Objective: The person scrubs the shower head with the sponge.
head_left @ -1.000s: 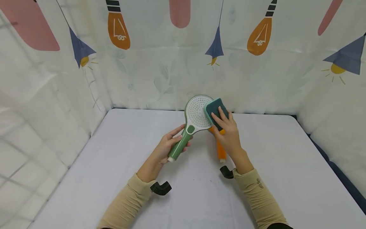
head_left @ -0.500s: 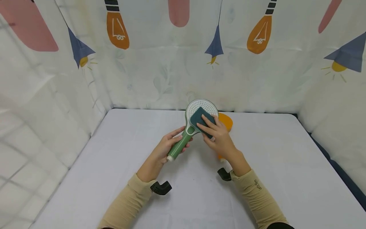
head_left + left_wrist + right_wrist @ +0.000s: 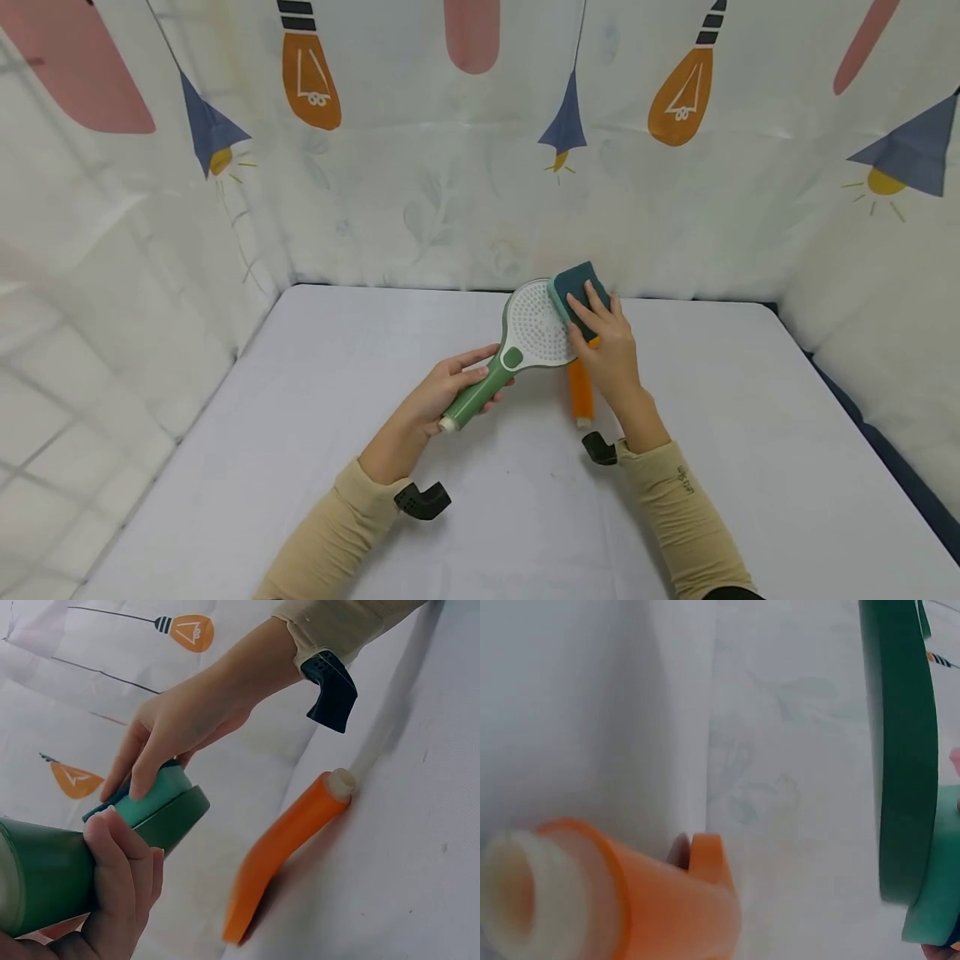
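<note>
My left hand (image 3: 456, 392) grips the green handle of a shower head (image 3: 537, 325), its white nozzle face turned up and tilted above the table. In my right hand (image 3: 611, 350) is a sponge (image 3: 576, 292), dark green on top and light green below, held by the fingers over the right edge of the nozzle face. The left wrist view shows the sponge (image 3: 161, 796) against the head's face. Behind them an orange shower head (image 3: 581, 396) lies on the table, its head mostly hidden by the sponge and right hand.
A white cloth covers the table (image 3: 345, 350). A printed fabric wall (image 3: 420, 192) rises directly behind its far edge, with more fabric at both sides. Black curved pieces (image 3: 423, 501) stick out from both sleeves near the wrists.
The sponge swept left and down over the nozzle face, then back to its right edge. The green shower head has shifted slightly right and lower. The orange one stays put.
</note>
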Available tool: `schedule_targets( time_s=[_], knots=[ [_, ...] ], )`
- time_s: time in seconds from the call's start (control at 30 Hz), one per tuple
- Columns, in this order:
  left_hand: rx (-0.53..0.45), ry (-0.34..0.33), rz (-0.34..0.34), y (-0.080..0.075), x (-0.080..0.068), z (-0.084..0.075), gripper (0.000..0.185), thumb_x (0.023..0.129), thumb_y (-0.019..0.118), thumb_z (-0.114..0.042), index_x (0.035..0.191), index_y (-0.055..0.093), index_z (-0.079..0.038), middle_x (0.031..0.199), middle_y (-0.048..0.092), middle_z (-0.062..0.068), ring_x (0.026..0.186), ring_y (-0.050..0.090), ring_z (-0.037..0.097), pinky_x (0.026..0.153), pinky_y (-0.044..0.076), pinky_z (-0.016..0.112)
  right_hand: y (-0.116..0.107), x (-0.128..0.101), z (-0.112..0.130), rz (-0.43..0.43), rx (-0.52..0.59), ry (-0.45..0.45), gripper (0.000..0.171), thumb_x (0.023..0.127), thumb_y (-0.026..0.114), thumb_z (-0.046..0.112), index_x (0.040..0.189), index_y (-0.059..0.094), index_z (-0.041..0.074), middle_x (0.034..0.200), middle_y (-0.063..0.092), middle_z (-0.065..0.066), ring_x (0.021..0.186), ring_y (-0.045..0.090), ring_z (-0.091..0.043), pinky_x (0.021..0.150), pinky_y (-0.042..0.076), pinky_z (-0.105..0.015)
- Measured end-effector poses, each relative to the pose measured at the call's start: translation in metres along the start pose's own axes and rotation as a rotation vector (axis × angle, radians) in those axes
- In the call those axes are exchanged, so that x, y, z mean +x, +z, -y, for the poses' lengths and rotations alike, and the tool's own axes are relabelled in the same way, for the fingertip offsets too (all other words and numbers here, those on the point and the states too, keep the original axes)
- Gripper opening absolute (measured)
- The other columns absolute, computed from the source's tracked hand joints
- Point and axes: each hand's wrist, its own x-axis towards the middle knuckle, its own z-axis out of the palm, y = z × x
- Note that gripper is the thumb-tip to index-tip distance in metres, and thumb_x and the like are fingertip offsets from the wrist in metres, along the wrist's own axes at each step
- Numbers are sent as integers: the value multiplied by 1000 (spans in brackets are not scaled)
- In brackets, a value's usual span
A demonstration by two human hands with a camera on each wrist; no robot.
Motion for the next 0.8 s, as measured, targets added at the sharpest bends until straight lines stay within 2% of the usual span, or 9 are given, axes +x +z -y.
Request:
schedule_targets(
  time_s=[0.17, 0.27, 0.4, 0.47, 0.6, 0.8],
  knots=[
    [10, -11, 17, 1, 0, 3, 55, 108, 45, -8, 159, 27, 3, 115, 68, 19, 80, 70, 12, 70, 57, 22, 13, -3, 10, 32, -19, -150, 41, 87, 76, -3, 128, 71, -1, 144, 53, -26, 132, 42, -61, 105, 34, -72],
    [-2, -15, 29, 2, 1, 4, 55, 109, 44, -8, 159, 26, 4, 115, 68, 17, 79, 69, 11, 70, 57, 21, 19, -6, 21, 78, -9, -236, 43, 86, 78, -2, 128, 71, 1, 142, 55, -25, 129, 42, -64, 102, 36, -74],
    [-10, -18, 36, 3, 1, 3, 56, 109, 43, -8, 160, 24, 4, 113, 69, 15, 79, 69, 10, 70, 57, 21, 19, -8, 32, 148, 0, -264, 46, 86, 79, -1, 131, 71, 5, 145, 55, -20, 129, 41, -66, 100, 36, -76],
    [0, -16, 37, 4, 1, 2, 56, 108, 44, -8, 160, 25, 3, 112, 69, 13, 78, 70, 11, 70, 57, 21, 16, -7, 32, 159, 4, -252, 47, 86, 79, -1, 132, 70, 5, 146, 54, -20, 132, 40, -64, 102, 35, -75],
    [25, -13, 50, 4, 0, 1, 56, 108, 46, -9, 159, 28, 4, 113, 70, 15, 79, 70, 11, 70, 57, 22, 11, -3, 20, 128, -13, -192, 46, 87, 78, -2, 132, 70, 3, 147, 53, -21, 134, 38, -63, 105, 34, -72],
    [20, -26, 32, 3, -1, 2, 54, 107, 47, -7, 157, 31, 5, 113, 70, 18, 79, 70, 12, 69, 57, 22, -2, 1, -3, 72, -55, -15, 43, 89, 74, -4, 132, 69, 1, 148, 50, -22, 132, 41, -61, 104, 34, -74]
  ],
)
